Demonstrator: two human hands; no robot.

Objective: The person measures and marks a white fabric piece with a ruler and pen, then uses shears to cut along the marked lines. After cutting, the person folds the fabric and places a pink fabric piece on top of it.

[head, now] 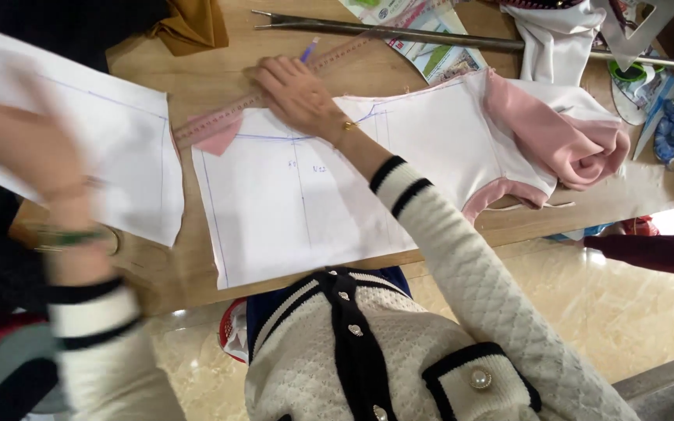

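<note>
A: Seen from above: wooden table (220, 78), with a cream quilted cardigan trimmed in black filling the bottom edge.

B: Right hand (296, 95)?

A: Stretched forward, palm down, fingers spread flat and slightly curled, pressing on a clear pink ruler (274, 93). Nothing gripped. Gold bracelet at the wrist.

B: Ruler's position?

A: Lying on a slant across the top edge of a white paper pattern (306, 203), from the pattern's left corner up toward the back of the table. Purple pen (309, 51) just beyond the fingertips, touching or almost touching the ruler; cannot tell which.

B: Pattern itself?

A: Large white sheet with thin blue lines, spread flat at the table's middle, near edge reaching the table's front. Pink fabric (571, 140) underneath, peeking out at the upper left corner and bunched in a roll to the right.

B: Left hand (17, 125)?

A: Raised at the far left, badly blurred. Seemingly open, hovering over a second white sheet (126, 156); whether touching it, cannot tell. Green bangle at the wrist.

B: Around the edges?

A: Long metal bar (399, 33) along the back. Mustard cloth (193, 23) at the top left. White garment (555, 39) and printed leaflets (431, 47) at the top right. Dark red sleeve (657, 253) entering from the right, belonging to someone else.
</note>
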